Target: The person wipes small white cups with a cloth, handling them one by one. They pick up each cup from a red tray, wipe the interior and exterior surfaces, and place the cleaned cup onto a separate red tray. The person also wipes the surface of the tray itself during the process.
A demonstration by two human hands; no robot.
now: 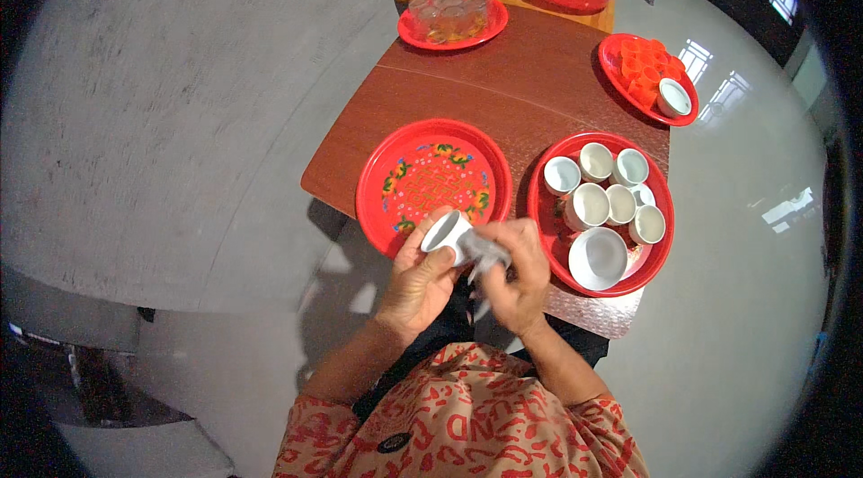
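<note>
Two hands, one small white cup between them.
Left hand fingers wrap the glossy cup, tilted mouth-left above the bench edge; right hand fingers pinch a pale cloth against it. Beyond lies an empty patterned red tray.

We see a small white cup, round-mouthed and handleless, tipped on its side with the opening facing up and left. It sits above the near edge of the desk. A crumpled pale grey cloth presses against the cup's right side, bunched and hanging down slightly.
</note>
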